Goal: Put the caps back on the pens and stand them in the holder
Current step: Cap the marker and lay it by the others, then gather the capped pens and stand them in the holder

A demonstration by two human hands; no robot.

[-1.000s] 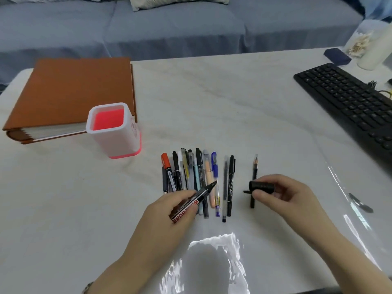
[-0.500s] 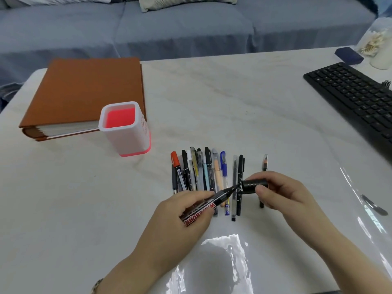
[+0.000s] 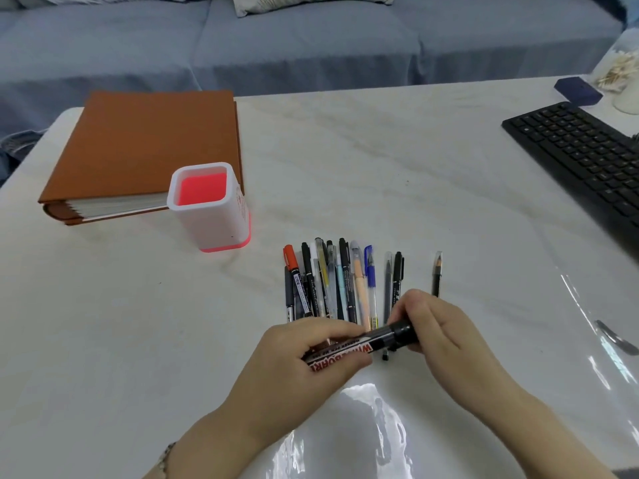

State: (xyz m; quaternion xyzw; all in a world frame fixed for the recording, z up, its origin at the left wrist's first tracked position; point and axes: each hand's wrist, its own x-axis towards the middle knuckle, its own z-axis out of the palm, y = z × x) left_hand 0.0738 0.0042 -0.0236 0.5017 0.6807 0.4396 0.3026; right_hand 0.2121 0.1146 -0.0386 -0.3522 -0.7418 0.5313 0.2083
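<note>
My left hand (image 3: 304, 361) grips the barrel of a black whiteboard marker (image 3: 349, 352) held low over the table. My right hand (image 3: 442, 337) pinches its black cap (image 3: 401, 335), which sits on the marker's tip. Behind the hands several pens (image 3: 342, 281) lie side by side in a row on the white table (image 3: 363, 174). A thin black pencil (image 3: 437, 274) lies apart to the right of the row. The white pen holder (image 3: 207, 209) with a red inside stands upright to the left, with nothing in it.
A brown binder (image 3: 145, 146) lies behind the holder at the left. A black keyboard (image 3: 581, 157) runs along the right edge. A dark blue box (image 3: 577, 91) and a clear jar (image 3: 622, 74) stand at the far right corner. A blue sofa (image 3: 311, 39) is beyond the table.
My right hand brought the cap leftward and pushed it onto the marker's tip. My left hand kept its grip on the barrel.
</note>
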